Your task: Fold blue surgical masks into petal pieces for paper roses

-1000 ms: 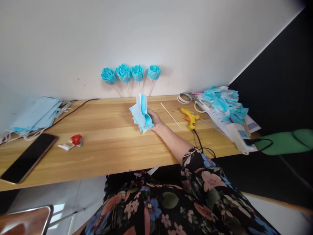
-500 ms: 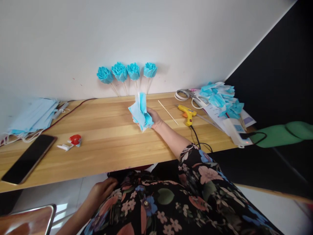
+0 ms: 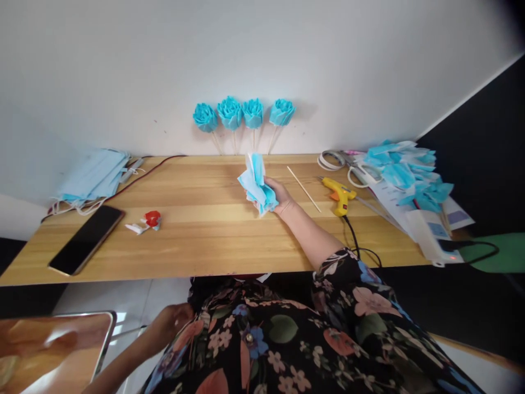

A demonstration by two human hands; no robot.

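My right hand [image 3: 279, 195] is closed around a bunch of blue and white mask fabric pieces [image 3: 258, 186], held above the middle of the wooden table [image 3: 197, 241]. My left hand [image 3: 179, 318] is down below the table's front edge, against the flowered shirt; its fingers are mostly hidden. A thin wooden stick [image 3: 304, 189] lies to the right of the held fabric. Farther right is a yellow glue gun [image 3: 340, 195] with a black cord. Behind the held bunch, several blue fabric flowers [image 3: 252, 113] on sticks lean on the wall.
At the right lie a tape roll [image 3: 331, 160], scissors [image 3: 363, 176], a heap of blue fabric pieces [image 3: 404, 167] and a white power strip [image 3: 432, 236]. At the left are a stack of face masks [image 3: 96, 175], a phone [image 3: 87, 239] and a red wrapper [image 3: 153, 219].
The view has swung left, so everything on the table appears farther right. My right hand keeps the fabric bunch. My left hand has drawn in against the shirt, its fingers now less visible.
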